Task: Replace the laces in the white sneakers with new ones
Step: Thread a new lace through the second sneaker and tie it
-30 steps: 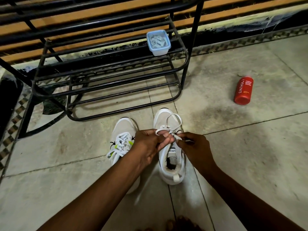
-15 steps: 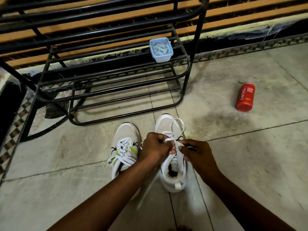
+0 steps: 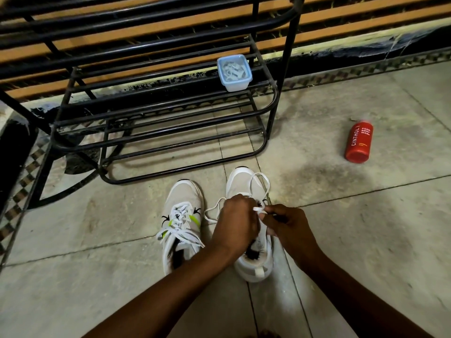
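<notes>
Two white sneakers stand side by side on the tiled floor (image 3: 366, 240), toes pointing toward a black metal rack (image 3: 156, 123). Left sneaker (image 3: 181, 230) is laced, its white lace ends lying loose across the tongue, with yellow-green marks on its sides. Right sneaker (image 3: 246, 184) sits just beside it, and both hands meet over its middle. Left hand (image 3: 234, 225) is curled, back up, over the tongue area, fingers closed around the lace (image 3: 262, 181); exactly how they pinch it is hidden by the hand itself. Right hand (image 3: 285, 225) has its fingers curled too, thumb and forefinger pinching a flat white piece of the lace right at the left hand's knuckles. One loop of lace rises over the toe of the right sneaker, and another thin loop trails out to the left, between the two shoes. On a lower shelf of the rack rests a small pale-blue tub (image 3: 234, 73) with white stuff inside, too small to make out. A red bottle (image 3: 358, 142) lies on the floor well apart to the right, lettered "CINTHOL" and "FOAM BODY WASH".
</notes>
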### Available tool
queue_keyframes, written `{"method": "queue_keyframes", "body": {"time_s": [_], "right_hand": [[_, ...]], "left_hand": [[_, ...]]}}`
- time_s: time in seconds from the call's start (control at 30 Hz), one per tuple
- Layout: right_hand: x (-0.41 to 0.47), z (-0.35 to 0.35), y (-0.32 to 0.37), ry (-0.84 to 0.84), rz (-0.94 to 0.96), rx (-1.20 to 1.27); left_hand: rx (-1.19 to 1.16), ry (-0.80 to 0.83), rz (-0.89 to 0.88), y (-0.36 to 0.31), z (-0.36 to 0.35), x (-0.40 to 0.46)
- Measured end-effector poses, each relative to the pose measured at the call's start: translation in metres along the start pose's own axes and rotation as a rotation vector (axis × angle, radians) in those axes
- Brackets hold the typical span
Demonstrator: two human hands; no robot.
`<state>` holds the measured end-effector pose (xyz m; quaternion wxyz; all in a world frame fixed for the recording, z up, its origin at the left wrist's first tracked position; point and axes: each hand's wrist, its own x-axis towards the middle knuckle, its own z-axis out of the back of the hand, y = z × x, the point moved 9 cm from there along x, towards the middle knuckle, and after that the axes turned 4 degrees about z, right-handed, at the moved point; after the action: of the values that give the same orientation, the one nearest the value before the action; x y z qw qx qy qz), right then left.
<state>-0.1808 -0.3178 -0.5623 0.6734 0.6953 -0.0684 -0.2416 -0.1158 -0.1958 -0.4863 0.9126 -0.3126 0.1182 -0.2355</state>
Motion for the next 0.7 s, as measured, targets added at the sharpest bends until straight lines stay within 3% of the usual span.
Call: {"method": "queue_keyframes", "body": {"time_s": [0.07,0.23,0.4,0.5,0.63,0.7], "right_hand": [[0.0,0.0,0.001,0.021,-0.002,0.043],[0.001,-0.002,0.001,0.089,-0.021,0.116],[0.0,-0.003,0.0,0.129,-0.072,0.195],[-0.001,-0.005,0.001,0.147,-0.063,0.206],[0.0,-0.009,0.004,0.171,-0.057,0.17],[0.0,-0.013,0.007,0.202,-0.049,0.144]], "left_hand": [[0.086,0.01,-0.075,-0.008,-0.003,-0.001],[0.055,0.005,-0.054,-0.005,0.005,0.005],[0.525,0.194,-0.231,-0.015,-0.02,0.004],[0.535,0.173,-0.223,-0.013,-0.016,0.003],[0.641,0.045,-0.348,-0.034,-0.005,-0.008],[0.535,0.011,-0.327,-0.033,-0.005,-0.005]]}}
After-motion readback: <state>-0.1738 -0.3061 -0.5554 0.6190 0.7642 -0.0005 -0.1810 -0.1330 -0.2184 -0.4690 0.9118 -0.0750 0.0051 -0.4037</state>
